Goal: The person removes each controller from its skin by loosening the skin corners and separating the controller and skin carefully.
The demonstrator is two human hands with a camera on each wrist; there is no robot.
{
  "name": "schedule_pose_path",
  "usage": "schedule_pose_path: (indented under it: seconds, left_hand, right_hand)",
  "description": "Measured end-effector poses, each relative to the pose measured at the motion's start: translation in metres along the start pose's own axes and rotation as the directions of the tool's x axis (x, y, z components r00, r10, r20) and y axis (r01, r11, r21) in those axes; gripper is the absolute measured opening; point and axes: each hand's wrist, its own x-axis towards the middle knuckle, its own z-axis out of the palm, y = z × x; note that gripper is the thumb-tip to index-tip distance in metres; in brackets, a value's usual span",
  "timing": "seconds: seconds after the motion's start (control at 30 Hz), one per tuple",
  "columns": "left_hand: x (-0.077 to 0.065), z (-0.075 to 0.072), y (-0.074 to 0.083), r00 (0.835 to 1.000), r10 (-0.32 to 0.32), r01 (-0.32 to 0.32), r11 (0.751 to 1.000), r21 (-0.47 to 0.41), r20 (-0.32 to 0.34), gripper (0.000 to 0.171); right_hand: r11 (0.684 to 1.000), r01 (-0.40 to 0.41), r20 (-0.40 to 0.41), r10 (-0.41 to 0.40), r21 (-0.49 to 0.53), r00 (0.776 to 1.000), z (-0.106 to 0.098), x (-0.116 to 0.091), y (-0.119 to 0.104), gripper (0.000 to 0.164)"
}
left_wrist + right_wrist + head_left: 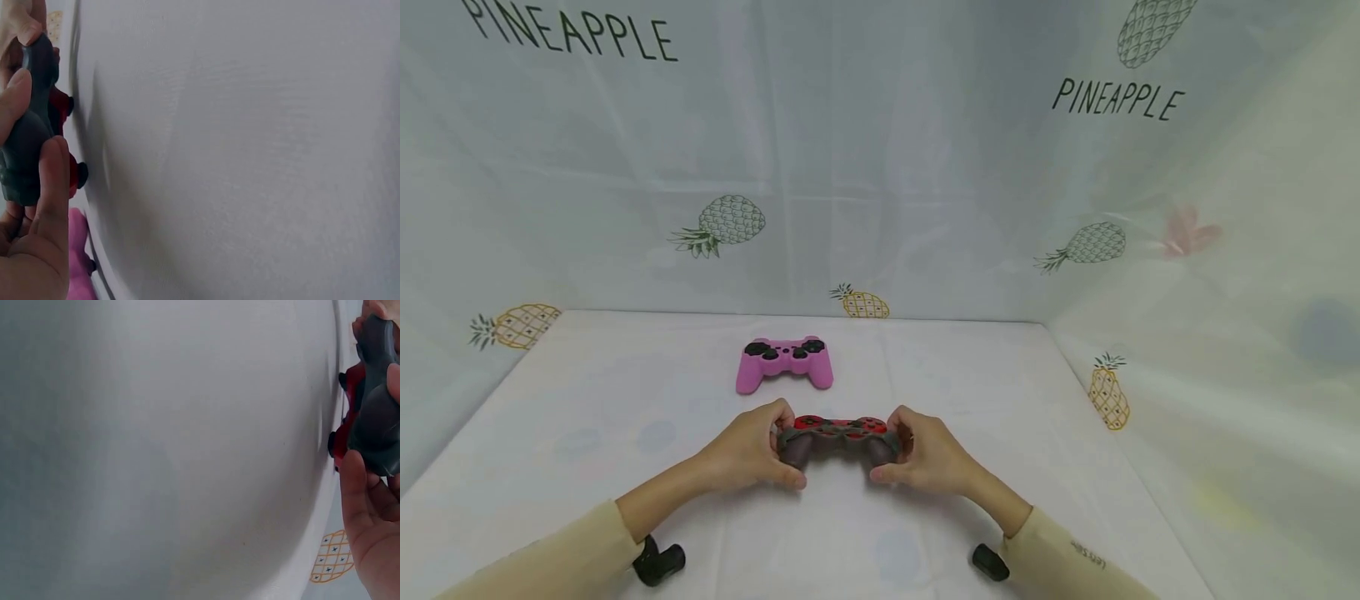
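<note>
A red and dark grey game controller [839, 433] is held between both hands in the middle of the table, tilted with its red face away from the head camera. My left hand [751, 450] grips its left end, thumb at the near handle and fingers behind. On the other end my right hand [931, 454] holds the right handle the same way. In the left wrist view the dark underside of the controller [39, 119] shows between the fingers; the right wrist view shows its other handle [378, 419]. Beyond the hands a pink controller [785, 362] lies on the table, touched by neither.
White cloth covers the table [970, 375], and a pineapple-printed curtain [880, 167] hangs behind and at both sides. Black wrist devices [658, 563] [990, 562] stick out under the cream sleeves [1067, 554].
</note>
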Motion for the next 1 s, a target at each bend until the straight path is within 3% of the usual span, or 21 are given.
schedule_pose_path:
  seconds: [0.27,0.43,0.77,1.0]
  left_hand:
    - [0.005,0.000,-0.003,1.000,0.014,-0.015,0.999,0.040,0.017,0.068]
    - [0.007,0.001,-0.003,1.000,-0.012,0.013,0.998,0.058,-0.008,0.067]
    - [0.010,0.002,-0.001,0.998,-0.044,0.042,0.999,-0.034,-0.054,0.068]
    - [0.014,0.003,-0.002,0.998,-0.025,0.025,1.000,-0.002,-0.060,0.066]
  right_hand:
    - [0.997,0.031,0.016,-0.030,-0.073,0.999,-0.002,0.006,0.002,0.046]
    - [0.996,0.043,0.006,-0.042,-0.083,0.999,-0.002,0.008,0.004,0.044]
    - [0.997,0.012,-0.011,-0.013,-0.078,1.000,-0.004,0.012,0.005,0.043]
    - [0.996,-0.002,-0.016,0.001,-0.090,1.000,-0.004,0.013,0.006,0.042]
